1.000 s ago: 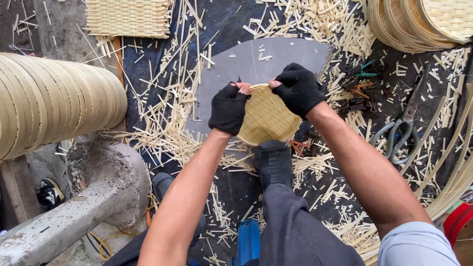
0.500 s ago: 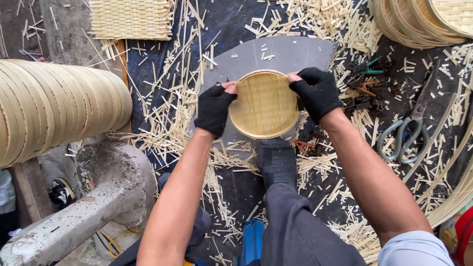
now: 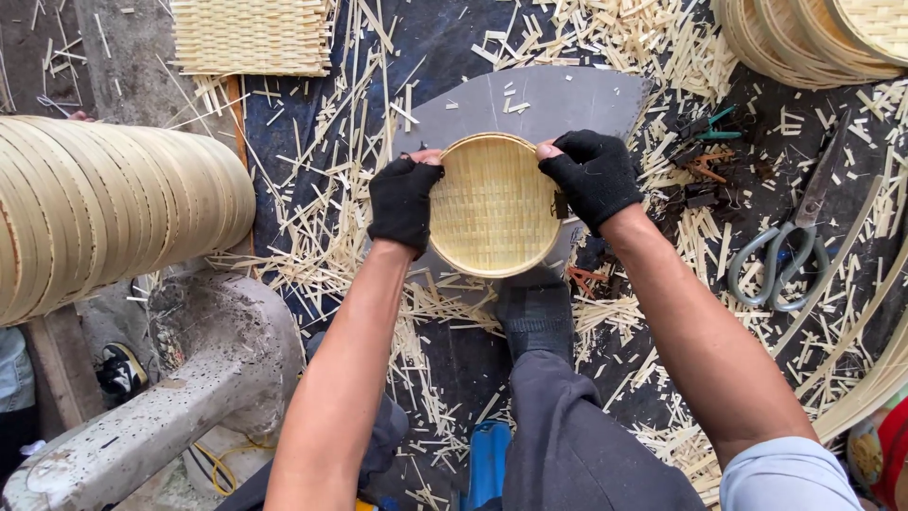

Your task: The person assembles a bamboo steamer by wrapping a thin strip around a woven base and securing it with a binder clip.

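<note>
Currently both gloved hands pinch the round woven tray (image 3: 492, 203): left hand (image 3: 405, 201) and right hand (image 3: 594, 175) on opposite rims, over the grey plate (image 3: 539, 99). Weave and rim look complete; scissors (image 3: 790, 255) lie right of the tray.

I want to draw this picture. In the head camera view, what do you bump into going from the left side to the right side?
Stack of bamboo rings → left hand in a black glove → round woven bamboo tray → right hand in a black glove → small clips → big scissors.
</note>
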